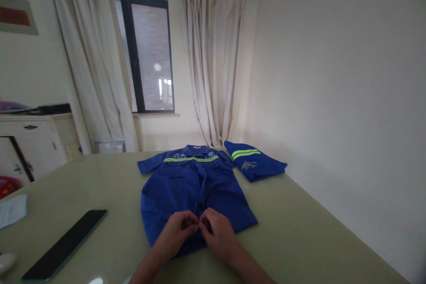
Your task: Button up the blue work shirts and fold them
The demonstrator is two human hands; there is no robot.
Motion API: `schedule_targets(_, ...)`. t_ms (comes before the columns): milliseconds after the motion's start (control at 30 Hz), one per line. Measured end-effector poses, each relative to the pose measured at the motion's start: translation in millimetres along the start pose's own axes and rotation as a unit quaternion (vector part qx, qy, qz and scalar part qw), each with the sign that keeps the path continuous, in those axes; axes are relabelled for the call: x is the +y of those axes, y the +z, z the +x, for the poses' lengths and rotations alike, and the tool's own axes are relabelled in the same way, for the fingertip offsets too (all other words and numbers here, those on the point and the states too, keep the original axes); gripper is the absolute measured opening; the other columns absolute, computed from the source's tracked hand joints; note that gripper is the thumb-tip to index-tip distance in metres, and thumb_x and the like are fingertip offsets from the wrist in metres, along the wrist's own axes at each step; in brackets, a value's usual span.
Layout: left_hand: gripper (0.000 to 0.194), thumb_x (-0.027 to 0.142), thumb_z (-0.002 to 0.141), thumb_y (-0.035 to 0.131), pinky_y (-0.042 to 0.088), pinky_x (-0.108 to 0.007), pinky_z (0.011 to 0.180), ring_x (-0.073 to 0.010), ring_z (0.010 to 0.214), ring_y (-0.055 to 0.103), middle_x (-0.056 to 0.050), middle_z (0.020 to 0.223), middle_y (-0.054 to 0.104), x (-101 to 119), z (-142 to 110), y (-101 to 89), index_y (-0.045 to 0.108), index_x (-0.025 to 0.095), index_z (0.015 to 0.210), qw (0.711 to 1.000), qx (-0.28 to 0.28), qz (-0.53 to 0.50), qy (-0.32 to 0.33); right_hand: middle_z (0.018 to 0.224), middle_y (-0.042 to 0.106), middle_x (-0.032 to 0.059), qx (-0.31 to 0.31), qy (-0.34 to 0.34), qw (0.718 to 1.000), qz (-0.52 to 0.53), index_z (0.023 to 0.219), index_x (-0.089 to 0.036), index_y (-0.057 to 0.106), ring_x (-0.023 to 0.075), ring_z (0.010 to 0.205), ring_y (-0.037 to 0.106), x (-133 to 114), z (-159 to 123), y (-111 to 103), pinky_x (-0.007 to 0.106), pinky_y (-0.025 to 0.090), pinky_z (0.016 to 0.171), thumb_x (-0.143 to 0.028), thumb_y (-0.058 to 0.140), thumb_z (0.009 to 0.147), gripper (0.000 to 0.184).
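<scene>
A blue short-sleeved work shirt (179, 186) with a yellow-green reflective stripe across the chest lies front up on the table, its collar pointing away from me. Near the lower end of its front opening, my left hand (179, 228) and my right hand (216, 230) meet. Thumb and fingers of each are pinched together on the shirt's front edge, the fingertips almost touching. Whatever small part sits between the fingertips is too small to make out. Higher up, the front opening is loosely parted and creased.
A folded blue garment (256, 166) with a similar stripe lies at the table's far right, beside the shirt's sleeve. On the left are a long black flat object (66, 246), a white paper (13, 211) and a pale rounded object (5, 262). A wall borders the table's (319, 239) right side.
</scene>
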State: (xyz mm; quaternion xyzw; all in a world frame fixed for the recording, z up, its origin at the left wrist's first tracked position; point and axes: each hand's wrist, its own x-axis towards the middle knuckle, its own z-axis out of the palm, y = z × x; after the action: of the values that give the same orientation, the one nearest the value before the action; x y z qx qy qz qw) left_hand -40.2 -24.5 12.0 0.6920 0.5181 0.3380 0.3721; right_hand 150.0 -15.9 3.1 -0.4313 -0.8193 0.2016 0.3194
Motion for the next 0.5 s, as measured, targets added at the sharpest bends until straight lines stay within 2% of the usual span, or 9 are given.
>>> schedule_targets(167,0.017,0.025,0.077,0.063,0.039,-0.025,0.065,-0.0158,0.071,0.058,0.001,0.073,0.067,-9,0,2.0,0.075,0.019,0.087,0.998,-0.008,0.063,-0.016,0.090,0.067,-0.0005,-0.032,-0.033,0.999,-0.023,0.093,-0.023,0.064,0.0142,0.080,0.061,2,0,1,0.023,0.039,0.071,-0.015,0.057,0.088,0.012)
schedule_targets(267,0.012,0.021,0.076,0.062,0.043,-0.026,0.072,-0.0167,0.079,0.059,0.000,0.086,0.066,-12,0,5.0,0.072,0.020,0.082,0.993,0.021,0.120,0.001,0.090,0.067,-0.0007,-0.033,-0.022,0.999,-0.030,0.091,-0.024,0.065,0.0145,0.080,0.061,3,1,3,0.023,0.039,0.071,-0.014,0.058,0.086,0.013)
schedule_targets(333,0.009,0.020,0.077,0.063,0.044,-0.027,0.077,-0.0177,0.085,0.061,-0.001,0.094,0.064,-11,-2,6.9,0.071,0.021,0.080,0.989,0.032,0.143,0.011,0.091,0.067,-0.0009,-0.034,-0.014,0.999,-0.031,0.091,-0.024,0.066,0.0142,0.080,0.062,4,1,2,0.023,0.039,0.070,-0.015,0.060,0.085,0.013)
schedule_targets(500,0.011,0.014,0.081,0.060,0.044,-0.028,0.084,-0.0186,0.094,0.062,-0.001,0.099,0.063,-3,-8,8.4,0.067,0.022,0.081,0.983,0.029,0.176,0.032,0.091,0.065,-0.0011,-0.055,-0.035,0.997,-0.043,0.089,-0.025,0.069,0.0139,0.080,0.062,3,1,-3,0.022,0.039,0.070,-0.016,0.061,0.084,0.013)
